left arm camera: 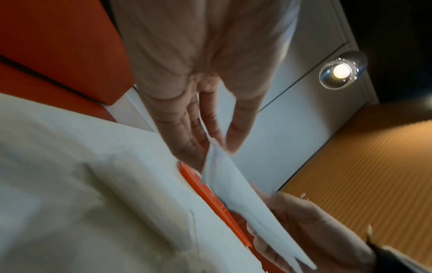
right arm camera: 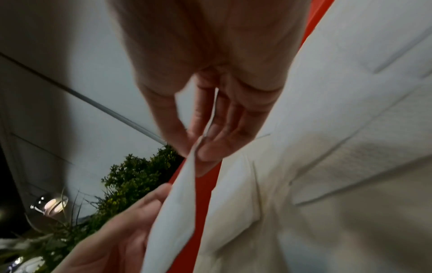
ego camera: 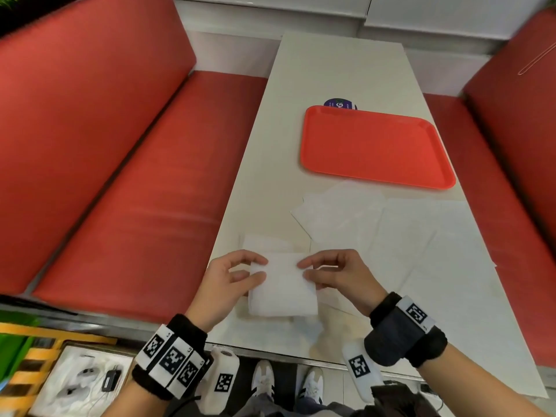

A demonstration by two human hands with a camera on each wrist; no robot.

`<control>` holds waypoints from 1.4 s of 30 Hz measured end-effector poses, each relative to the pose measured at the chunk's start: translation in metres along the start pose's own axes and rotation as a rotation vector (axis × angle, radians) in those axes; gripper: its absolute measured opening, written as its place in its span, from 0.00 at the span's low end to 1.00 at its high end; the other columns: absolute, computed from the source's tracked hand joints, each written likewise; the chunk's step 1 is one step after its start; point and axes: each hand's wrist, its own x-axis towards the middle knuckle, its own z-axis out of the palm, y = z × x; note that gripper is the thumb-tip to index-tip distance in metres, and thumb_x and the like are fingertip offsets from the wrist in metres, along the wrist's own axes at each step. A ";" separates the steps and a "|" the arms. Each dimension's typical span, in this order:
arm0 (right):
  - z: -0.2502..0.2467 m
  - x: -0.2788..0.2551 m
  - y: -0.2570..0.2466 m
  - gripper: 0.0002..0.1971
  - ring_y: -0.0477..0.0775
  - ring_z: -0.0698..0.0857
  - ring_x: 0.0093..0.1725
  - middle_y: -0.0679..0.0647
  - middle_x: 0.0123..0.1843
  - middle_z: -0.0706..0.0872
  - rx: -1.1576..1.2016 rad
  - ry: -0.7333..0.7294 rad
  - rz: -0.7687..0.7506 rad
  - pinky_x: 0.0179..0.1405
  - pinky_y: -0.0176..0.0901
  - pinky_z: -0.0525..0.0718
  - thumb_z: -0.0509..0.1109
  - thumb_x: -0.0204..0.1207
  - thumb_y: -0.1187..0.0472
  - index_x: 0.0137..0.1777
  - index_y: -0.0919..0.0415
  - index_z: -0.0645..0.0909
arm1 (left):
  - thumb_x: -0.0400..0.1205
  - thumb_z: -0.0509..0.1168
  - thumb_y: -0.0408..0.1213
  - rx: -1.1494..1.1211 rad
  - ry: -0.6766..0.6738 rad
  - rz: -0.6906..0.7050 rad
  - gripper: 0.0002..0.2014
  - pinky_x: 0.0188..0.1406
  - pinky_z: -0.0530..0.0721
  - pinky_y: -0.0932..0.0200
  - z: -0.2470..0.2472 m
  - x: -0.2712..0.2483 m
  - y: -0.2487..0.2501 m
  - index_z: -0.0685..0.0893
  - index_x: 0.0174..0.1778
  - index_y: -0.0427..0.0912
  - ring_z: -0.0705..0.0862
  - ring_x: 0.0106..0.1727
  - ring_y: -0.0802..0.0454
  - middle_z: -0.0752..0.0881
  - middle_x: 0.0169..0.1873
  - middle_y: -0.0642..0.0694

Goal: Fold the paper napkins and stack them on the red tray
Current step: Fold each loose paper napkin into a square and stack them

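I have one folded napkin (ego camera: 282, 284) between my two hands, lifted just above the near end of the counter (ego camera: 337, 70). More napkins (ego camera: 376, 224) lie spread flat and overlapping on the counter between me and the tray; they are white on white, so I cannot count them surely, though at least three sheets show edges. There is one red tray (ego camera: 376, 145), farther up the counter on my right side, and nothing lies in it. One round dark sticker (ego camera: 340, 103) peeks out from behind the tray's far edge.

My left hand (ego camera: 231, 281) pinches the napkin's left edge between thumb and fingertips, the other fingers loosely curved. My right hand (ego camera: 334, 272) pinches the right edge the same way, thumb on top. In the left wrist view the napkin (left arm camera: 236, 194) runs as a thin slanted sheet from my left fingers (left arm camera: 187, 140) to the other hand, with the tray's rim just behind it. The right wrist view shows the same sheet (right arm camera: 177, 199) gripped at its corner by my right fingers (right arm camera: 210, 147).

Red benches (ego camera: 120, 176) run along both sides of the counter.
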 end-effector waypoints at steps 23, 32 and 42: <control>0.014 0.067 0.010 0.20 0.54 0.86 0.46 0.52 0.55 0.81 -0.568 -0.040 0.031 0.53 0.41 0.84 0.76 0.73 0.58 0.66 0.52 0.83 | 0.79 0.69 0.32 0.885 0.013 -0.063 0.29 0.66 0.79 0.52 -0.015 0.050 -0.020 0.73 0.77 0.45 0.81 0.62 0.42 0.72 0.72 0.50; -0.067 0.082 0.001 0.19 0.54 0.77 0.43 0.59 0.47 0.80 0.141 0.545 0.159 0.51 0.43 0.79 0.71 0.74 0.71 0.66 0.68 0.81 | 0.79 0.69 0.34 0.887 0.062 -0.042 0.27 0.57 0.79 0.58 -0.015 0.055 -0.017 0.74 0.76 0.50 0.81 0.56 0.49 0.72 0.70 0.50; -0.075 0.096 -0.008 0.07 0.57 0.80 0.54 0.50 0.51 0.81 0.255 0.518 0.241 0.48 0.46 0.79 0.72 0.78 0.58 0.52 0.59 0.84 | 0.80 0.67 0.38 0.856 0.086 0.013 0.22 0.63 0.77 0.55 -0.007 0.050 -0.015 0.76 0.71 0.51 0.71 0.69 0.49 0.69 0.70 0.50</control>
